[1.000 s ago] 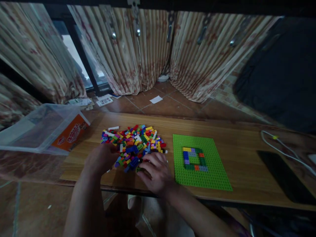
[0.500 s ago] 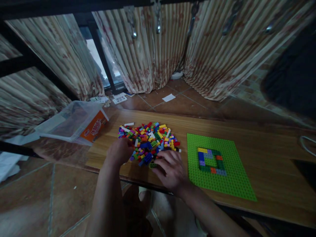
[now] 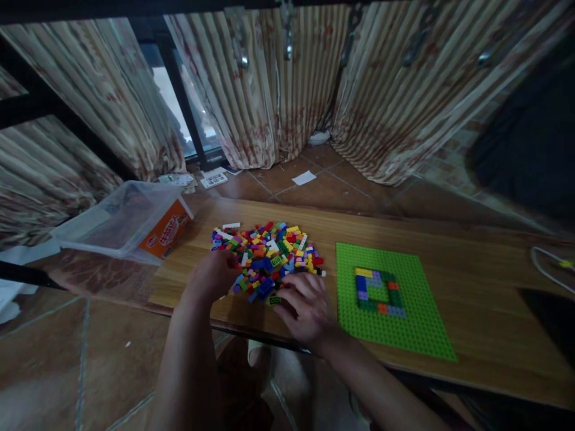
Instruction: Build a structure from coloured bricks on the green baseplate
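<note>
A heap of small coloured bricks [image 3: 269, 254] lies on the wooden table [image 3: 471, 287]. My left hand [image 3: 211, 278] rests at the heap's near left edge, its fingers curled into the bricks. At the near right edge my right hand [image 3: 305, 305] lies palm down with its fingers spread over the bricks; a small green brick [image 3: 275, 300] sits by its fingertips. To the right lies a green baseplate [image 3: 395, 323] carrying a low rectangular ring of mixed-colour bricks [image 3: 377, 291].
A clear plastic tub with an orange label [image 3: 135, 218] lies tipped at the table's left end. A white cable [image 3: 545, 269] and a dark flat object [image 3: 554, 314] sit at the right end. Curtains and a tiled floor lie beyond.
The view swung left and then settled slightly back. Both hands stay at the near edge of the brick heap with little movement.
</note>
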`<action>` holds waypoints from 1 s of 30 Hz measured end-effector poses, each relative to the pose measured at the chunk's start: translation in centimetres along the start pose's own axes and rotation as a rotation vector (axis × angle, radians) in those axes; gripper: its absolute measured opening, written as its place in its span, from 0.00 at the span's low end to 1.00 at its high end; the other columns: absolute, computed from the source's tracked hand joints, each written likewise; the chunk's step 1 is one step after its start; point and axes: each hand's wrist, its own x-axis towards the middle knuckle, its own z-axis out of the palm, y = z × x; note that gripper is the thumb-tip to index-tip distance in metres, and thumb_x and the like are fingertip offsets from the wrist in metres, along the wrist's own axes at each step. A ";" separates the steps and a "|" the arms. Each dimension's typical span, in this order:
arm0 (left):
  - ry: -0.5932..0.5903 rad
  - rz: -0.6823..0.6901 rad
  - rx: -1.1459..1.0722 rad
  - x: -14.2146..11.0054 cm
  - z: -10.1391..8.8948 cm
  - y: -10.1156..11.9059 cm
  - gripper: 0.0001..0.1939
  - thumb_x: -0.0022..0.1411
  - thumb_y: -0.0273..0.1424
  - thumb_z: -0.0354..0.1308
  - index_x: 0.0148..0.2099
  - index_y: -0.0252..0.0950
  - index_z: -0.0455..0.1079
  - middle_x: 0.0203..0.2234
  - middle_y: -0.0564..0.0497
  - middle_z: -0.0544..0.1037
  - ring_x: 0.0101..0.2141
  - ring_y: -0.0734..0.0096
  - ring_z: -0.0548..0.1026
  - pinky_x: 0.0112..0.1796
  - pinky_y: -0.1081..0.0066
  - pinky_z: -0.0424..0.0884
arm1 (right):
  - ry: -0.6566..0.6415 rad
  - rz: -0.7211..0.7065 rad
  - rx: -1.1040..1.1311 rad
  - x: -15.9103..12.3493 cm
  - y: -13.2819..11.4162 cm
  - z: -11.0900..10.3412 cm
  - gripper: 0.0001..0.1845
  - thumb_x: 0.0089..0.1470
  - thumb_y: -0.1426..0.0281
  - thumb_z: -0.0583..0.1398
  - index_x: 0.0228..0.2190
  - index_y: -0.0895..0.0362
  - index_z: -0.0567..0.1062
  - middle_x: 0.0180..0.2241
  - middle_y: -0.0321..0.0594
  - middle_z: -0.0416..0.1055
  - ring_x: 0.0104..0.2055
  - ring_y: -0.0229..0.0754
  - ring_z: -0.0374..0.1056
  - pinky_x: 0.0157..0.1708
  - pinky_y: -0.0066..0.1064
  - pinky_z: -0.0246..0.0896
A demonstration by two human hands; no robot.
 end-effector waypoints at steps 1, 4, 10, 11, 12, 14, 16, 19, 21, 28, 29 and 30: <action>0.001 0.005 -0.005 0.0 -0.2 -0.1 0.05 0.52 0.32 0.58 0.31 0.37 0.74 0.22 0.52 0.76 0.26 0.66 0.73 0.27 0.73 0.61 | 0.007 -0.003 0.008 0.0 0.0 -0.1 0.05 0.55 0.68 0.63 0.36 0.54 0.76 0.44 0.42 0.74 0.47 0.48 0.64 0.48 0.44 0.58; 0.086 0.083 -0.088 -0.2 -1.2 -0.3 0.08 0.52 0.33 0.58 0.34 0.35 0.74 0.25 0.51 0.77 0.27 0.66 0.74 0.28 0.72 0.63 | 0.051 0.001 0.044 0.3 -0.1 -1.1 0.07 0.56 0.67 0.62 0.38 0.54 0.76 0.44 0.42 0.74 0.47 0.47 0.66 0.47 0.42 0.59; 0.114 0.456 -0.442 -1.7 0.6 4.5 0.10 0.57 0.36 0.58 0.40 0.37 0.71 0.28 0.53 0.77 0.28 0.69 0.74 0.30 0.73 0.69 | 0.231 0.243 0.252 0.9 0.6 -5.0 0.07 0.60 0.68 0.59 0.40 0.53 0.76 0.38 0.39 0.76 0.41 0.42 0.69 0.44 0.37 0.62; 0.131 0.523 -0.467 -2.2 1.6 6.1 0.07 0.59 0.33 0.56 0.39 0.37 0.71 0.30 0.53 0.77 0.30 0.69 0.75 0.32 0.73 0.70 | 0.241 0.309 0.323 0.8 1.0 -5.7 0.08 0.59 0.68 0.59 0.41 0.53 0.75 0.37 0.39 0.76 0.40 0.41 0.70 0.43 0.35 0.63; 0.121 0.599 -0.456 -2.7 2.7 7.7 0.06 0.61 0.31 0.54 0.39 0.37 0.71 0.31 0.52 0.78 0.32 0.69 0.76 0.34 0.72 0.70 | 0.246 0.372 0.397 0.7 1.4 -6.3 0.09 0.59 0.67 0.60 0.41 0.54 0.75 0.36 0.39 0.76 0.39 0.41 0.70 0.41 0.34 0.64; 0.099 0.720 -0.387 -3.8 5.0 10.7 0.07 0.61 0.25 0.53 0.40 0.38 0.70 0.33 0.51 0.77 0.35 0.69 0.76 0.37 0.72 0.70 | 0.239 0.470 0.521 0.3 2.4 -7.5 0.12 0.57 0.65 0.61 0.43 0.54 0.75 0.36 0.38 0.76 0.38 0.40 0.70 0.39 0.32 0.65; 0.115 0.796 -0.347 -4.6 7.0 13.1 0.09 0.60 0.21 0.53 0.41 0.37 0.69 0.36 0.50 0.77 0.36 0.68 0.76 0.38 0.71 0.70 | 0.231 0.534 0.577 -0.3 3.5 -8.6 0.13 0.54 0.63 0.63 0.41 0.54 0.76 0.34 0.37 0.76 0.36 0.39 0.70 0.38 0.31 0.65; 0.148 0.831 -0.329 -5.4 9.2 15.3 0.09 0.63 0.22 0.51 0.43 0.37 0.68 0.38 0.48 0.76 0.37 0.67 0.76 0.40 0.69 0.72 | 0.236 0.612 0.592 -1.3 5.2 -10.2 0.10 0.53 0.63 0.64 0.36 0.54 0.78 0.32 0.37 0.77 0.35 0.39 0.71 0.37 0.31 0.66; 0.158 0.845 -0.326 -5.6 10.2 16.1 0.08 0.63 0.22 0.52 0.43 0.38 0.68 0.37 0.49 0.76 0.37 0.67 0.76 0.40 0.69 0.72 | 0.199 0.643 0.625 -2.1 6.3 -11.2 0.10 0.53 0.61 0.64 0.34 0.55 0.78 0.32 0.38 0.77 0.35 0.41 0.71 0.37 0.33 0.67; 0.061 0.866 -0.289 -5.8 12.3 18.1 0.11 0.62 0.21 0.54 0.45 0.38 0.68 0.41 0.50 0.77 0.41 0.66 0.76 0.43 0.67 0.73 | 0.047 0.648 0.479 -4.8 9.1 -14.2 0.09 0.55 0.64 0.61 0.36 0.54 0.78 0.37 0.39 0.78 0.41 0.43 0.73 0.44 0.35 0.67; 0.052 0.852 -0.270 -5.7 12.5 18.3 0.12 0.61 0.21 0.54 0.46 0.38 0.68 0.41 0.50 0.77 0.42 0.65 0.76 0.44 0.67 0.73 | 0.037 0.650 0.401 -5.2 9.6 -14.5 0.09 0.55 0.64 0.61 0.37 0.54 0.77 0.38 0.39 0.78 0.41 0.44 0.73 0.44 0.36 0.67; 0.052 0.830 -0.249 -5.7 12.5 18.5 0.13 0.61 0.20 0.54 0.46 0.38 0.68 0.42 0.49 0.77 0.42 0.64 0.76 0.44 0.66 0.73 | 0.033 0.655 0.326 -5.5 10.0 -14.9 0.09 0.56 0.65 0.60 0.38 0.54 0.77 0.38 0.40 0.78 0.41 0.44 0.73 0.44 0.37 0.66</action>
